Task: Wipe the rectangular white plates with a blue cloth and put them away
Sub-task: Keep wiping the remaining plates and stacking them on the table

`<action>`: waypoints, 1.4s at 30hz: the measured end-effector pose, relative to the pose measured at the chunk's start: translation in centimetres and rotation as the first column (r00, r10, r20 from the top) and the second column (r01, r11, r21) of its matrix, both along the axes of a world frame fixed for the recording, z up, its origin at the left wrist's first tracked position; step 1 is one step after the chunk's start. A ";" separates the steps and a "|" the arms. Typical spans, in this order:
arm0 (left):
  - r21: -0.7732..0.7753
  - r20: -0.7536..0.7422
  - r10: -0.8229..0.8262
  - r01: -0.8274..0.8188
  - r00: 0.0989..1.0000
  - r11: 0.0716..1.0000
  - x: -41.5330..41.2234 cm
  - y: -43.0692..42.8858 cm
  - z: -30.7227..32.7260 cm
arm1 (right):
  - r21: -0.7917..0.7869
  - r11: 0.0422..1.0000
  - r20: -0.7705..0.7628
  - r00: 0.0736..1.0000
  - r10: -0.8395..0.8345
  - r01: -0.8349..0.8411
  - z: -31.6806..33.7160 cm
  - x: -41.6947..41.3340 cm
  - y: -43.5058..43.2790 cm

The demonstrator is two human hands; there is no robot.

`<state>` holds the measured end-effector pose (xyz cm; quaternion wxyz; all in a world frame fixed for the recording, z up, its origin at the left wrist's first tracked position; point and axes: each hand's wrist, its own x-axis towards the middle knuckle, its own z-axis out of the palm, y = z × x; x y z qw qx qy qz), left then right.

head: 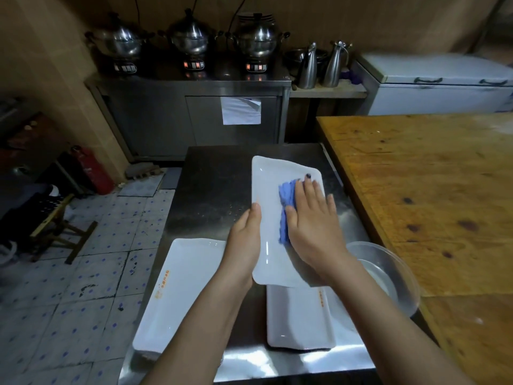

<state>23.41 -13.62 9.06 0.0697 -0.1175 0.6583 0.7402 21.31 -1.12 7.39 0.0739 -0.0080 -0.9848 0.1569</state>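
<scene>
Blue on white, and wiping plainly the step in hand; pressing the blue cloth (286, 201) onto the white plate (268, 187) with the right hand (313, 220), fingers straight and spread, thumb laid along the cloth's near fold, nothing curled round it; steadying that plate with the left hand (247, 234) at the left long edge, thumb over the rim, fingers out of sight and seemingly underneath, so gripping rather than merely resting.

Plate set lengthwise away from the body over the steel table (211, 184); near end overlapping the second plate (297, 318); touching it or held just above, cannot tell; second plate flat near the table's front edge, orange lettering along its right rim. Off to the left and apart from both, the third plate (180, 287), likewise lettered; possibly topping a stack, too unclear to say. Just beside the right wrist, a clear bowl (388, 273), close against the wooden table (430, 190).

Judged from this: still wiping, putting away not yet begun for this plate; cloth covering only the right-hand middle, with the left strip, far end and near end bare. Next, most likely: sweeping the cloth across to the left rim and along both ends; keeping the left grip firm against sliding on steel; afterwards lifting clear of the plate below without knocking it. No put-away spot plain in view.
</scene>
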 end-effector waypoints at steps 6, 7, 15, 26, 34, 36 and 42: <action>0.061 0.055 0.012 -0.015 0.998 0.998 0.3 0.8 -0.3 | -0.057 0.996 -0.061 0.996 0.064 -0.068 2.5 -3.1 -2.7; 0.067 0.057 0.017 -0.020 0.998 0.998 0.1 0.7 -0.5 | -0.070 0.987 -0.064 0.988 0.140 -0.145 2.6 -2.8 -3.2; 0.366 0.156 -0.009 -0.050 0.988 0.929 -0.6 0.8 -1.3 | -0.184 0.945 0.054 0.957 0.286 -0.272 1.7 2.6 -4.9; 0.090 0.083 0.066 -0.074 0.994 0.993 -0.2 0.3 0.1 | 0.246 0.968 0.020 0.998 0.056 -0.059 0.4 3.4 1.9; 0.089 0.063 0.039 -0.044 0.997 0.995 0.1 0.4 -0.2 | 0.179 0.978 0.021 0.994 0.107 -0.109 0.2 3.4 1.7; 0.103 0.054 0.066 -0.071 0.996 0.992 -0.1 0.0 -0.3 | 0.133 0.953 0.041 0.963 0.268 -0.271 -0.5 5.5 0.4; 0.100 0.042 0.035 -0.039 0.998 0.994 0.4 1.3 -0.6 | 0.174 0.927 -0.042 0.938 0.345 -0.333 1.0 2.0 -0.9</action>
